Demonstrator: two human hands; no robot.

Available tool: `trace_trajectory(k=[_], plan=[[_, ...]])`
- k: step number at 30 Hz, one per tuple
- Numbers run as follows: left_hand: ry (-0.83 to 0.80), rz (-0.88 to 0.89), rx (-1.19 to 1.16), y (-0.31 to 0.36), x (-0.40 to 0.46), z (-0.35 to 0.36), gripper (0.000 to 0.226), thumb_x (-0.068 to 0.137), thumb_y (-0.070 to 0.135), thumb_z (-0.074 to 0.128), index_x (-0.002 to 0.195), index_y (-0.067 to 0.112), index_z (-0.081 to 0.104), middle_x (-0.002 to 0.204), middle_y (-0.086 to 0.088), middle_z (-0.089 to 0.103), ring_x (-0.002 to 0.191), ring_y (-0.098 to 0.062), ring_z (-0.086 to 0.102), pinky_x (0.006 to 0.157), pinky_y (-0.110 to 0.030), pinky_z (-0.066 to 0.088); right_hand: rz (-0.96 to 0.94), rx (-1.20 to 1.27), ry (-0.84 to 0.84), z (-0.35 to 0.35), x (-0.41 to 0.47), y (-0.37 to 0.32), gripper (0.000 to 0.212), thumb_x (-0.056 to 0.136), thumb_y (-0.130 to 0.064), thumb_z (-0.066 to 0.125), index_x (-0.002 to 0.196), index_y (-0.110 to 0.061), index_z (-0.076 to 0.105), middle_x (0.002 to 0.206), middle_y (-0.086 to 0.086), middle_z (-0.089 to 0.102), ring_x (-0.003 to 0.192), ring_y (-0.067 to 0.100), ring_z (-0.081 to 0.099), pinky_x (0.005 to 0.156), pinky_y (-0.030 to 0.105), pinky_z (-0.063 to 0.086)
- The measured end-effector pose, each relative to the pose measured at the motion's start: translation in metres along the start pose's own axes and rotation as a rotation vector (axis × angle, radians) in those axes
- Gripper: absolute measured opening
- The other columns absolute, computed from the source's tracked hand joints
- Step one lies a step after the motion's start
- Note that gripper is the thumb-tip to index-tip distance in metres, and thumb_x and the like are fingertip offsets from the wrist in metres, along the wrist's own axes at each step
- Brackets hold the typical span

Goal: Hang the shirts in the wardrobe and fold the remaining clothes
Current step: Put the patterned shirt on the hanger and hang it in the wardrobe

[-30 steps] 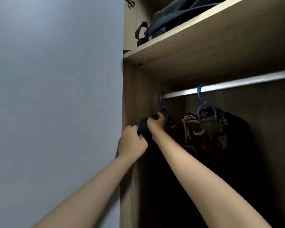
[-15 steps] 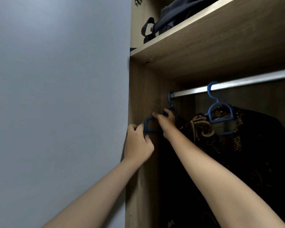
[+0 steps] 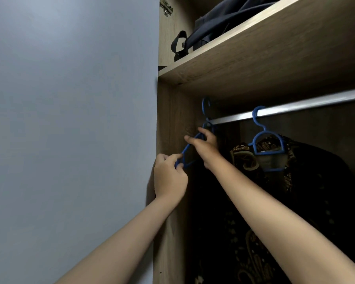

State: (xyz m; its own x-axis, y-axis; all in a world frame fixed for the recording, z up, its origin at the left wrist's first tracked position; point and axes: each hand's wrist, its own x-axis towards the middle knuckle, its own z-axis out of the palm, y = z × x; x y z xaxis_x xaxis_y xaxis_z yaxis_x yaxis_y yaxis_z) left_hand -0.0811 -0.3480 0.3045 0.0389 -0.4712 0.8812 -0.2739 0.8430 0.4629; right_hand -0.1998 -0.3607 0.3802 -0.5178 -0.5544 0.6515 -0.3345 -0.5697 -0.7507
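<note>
A blue plastic hanger (image 3: 188,155) hangs at the far left end of the metal rail (image 3: 295,106), its hook over the rail by the wardrobe's side wall. My left hand (image 3: 169,177) pinches the hanger's lower left corner. My right hand (image 3: 205,146) grips its upper arm just under the hook. What hangs from this hanger is lost in shadow. To the right, a second blue hanger (image 3: 267,148) carries a dark shirt with gold pattern (image 3: 295,181).
A wooden shelf (image 3: 254,58) runs just above the rail, with a dark bag (image 3: 223,21) lying on it. The wardrobe's wooden side wall (image 3: 172,119) is right behind my hands. A grey-blue door panel (image 3: 70,119) fills the left.
My view has shifted, so the wardrobe sits further right in frame. Both hands stay on the left hanger; my right hand has risen slightly along its arm.
</note>
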Motion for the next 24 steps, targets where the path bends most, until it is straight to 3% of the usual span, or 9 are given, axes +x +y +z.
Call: trace_trajectory(k=[5, 8, 12, 16, 19, 21, 24], plan=[[0.047, 0.048, -0.039, 0.003, -0.006, -0.027, 0.027, 0.085, 0.005, 0.063, 0.109, 0.014, 0.07, 0.096, 0.005, 0.063, 0.08, -0.002, 0.051, 0.069, 0.004, 0.035, -0.108, -0.034, -0.018, 0.001, -0.019, -0.011, 0.063, 0.076, -0.028, 0.077, 0.132, -0.028, 0.048, 0.144, 0.002, 0.036, 0.13, 0.02, 0.04, 0.101, 0.032, 0.04], [0.072, 0.025, -0.049, 0.006, -0.014, -0.055, 0.024, 0.082, 0.005, 0.066, 0.103, 0.014, 0.073, 0.094, 0.004, 0.07, 0.081, -0.008, 0.061, 0.073, -0.007, 0.044, -0.145, -0.055, -0.041, 0.006, -0.039, -0.019, 0.064, 0.076, -0.03, 0.077, 0.133, -0.028, 0.048, 0.145, 0.0, 0.033, 0.131, 0.019, 0.038, 0.104, 0.033, 0.039], [0.084, -0.059, -0.025, 0.013, -0.035, -0.113, 0.014, 0.081, 0.007, 0.067, 0.089, 0.015, 0.075, 0.08, 0.004, 0.072, 0.072, -0.01, 0.065, 0.066, -0.018, 0.049, -0.228, -0.075, -0.094, 0.023, -0.091, -0.037, 0.065, 0.076, -0.036, 0.077, 0.133, -0.027, 0.048, 0.139, -0.002, 0.036, 0.13, 0.02, 0.038, 0.107, 0.043, 0.04], [0.144, -0.155, 0.042, 0.031, -0.064, -0.185, 0.011, 0.079, 0.007, 0.067, 0.074, 0.016, 0.071, 0.067, 0.014, 0.064, 0.067, -0.003, 0.061, 0.055, -0.005, 0.039, -0.281, -0.073, -0.141, 0.045, -0.16, -0.059, 0.064, 0.074, -0.044, 0.076, 0.13, -0.03, 0.049, 0.122, -0.01, 0.034, 0.121, 0.018, 0.037, 0.098, 0.031, 0.04], [0.134, -0.189, 0.097, 0.052, -0.1, -0.253, 0.011, 0.077, 0.006, 0.069, 0.076, 0.016, 0.072, 0.067, 0.013, 0.065, 0.069, -0.003, 0.063, 0.057, -0.003, 0.042, -0.289, -0.078, -0.161, 0.061, -0.225, -0.082, 0.062, 0.075, -0.044, 0.075, 0.13, -0.03, 0.051, 0.121, -0.008, 0.037, 0.115, 0.016, 0.036, 0.09, 0.024, 0.032], [0.126, -0.241, 0.119, 0.07, -0.126, -0.308, 0.015, 0.078, 0.005, 0.069, 0.089, 0.014, 0.073, 0.071, 0.009, 0.067, 0.072, -0.013, 0.068, 0.062, -0.009, 0.05, -0.271, -0.045, -0.214, 0.075, -0.279, -0.107, 0.06, 0.074, -0.042, 0.076, 0.128, -0.03, 0.053, 0.121, -0.007, 0.04, 0.114, 0.017, 0.037, 0.091, 0.025, 0.033], [0.073, -0.291, 0.165, 0.087, -0.158, -0.372, 0.027, 0.078, 0.009, 0.071, 0.103, 0.021, 0.072, 0.073, 0.004, 0.07, 0.07, -0.019, 0.069, 0.074, -0.034, 0.058, -0.261, 0.002, -0.286, 0.095, -0.344, -0.127, 0.059, 0.073, -0.042, 0.076, 0.126, -0.03, 0.054, 0.12, -0.007, 0.042, 0.116, 0.018, 0.037, 0.097, 0.028, 0.035]])
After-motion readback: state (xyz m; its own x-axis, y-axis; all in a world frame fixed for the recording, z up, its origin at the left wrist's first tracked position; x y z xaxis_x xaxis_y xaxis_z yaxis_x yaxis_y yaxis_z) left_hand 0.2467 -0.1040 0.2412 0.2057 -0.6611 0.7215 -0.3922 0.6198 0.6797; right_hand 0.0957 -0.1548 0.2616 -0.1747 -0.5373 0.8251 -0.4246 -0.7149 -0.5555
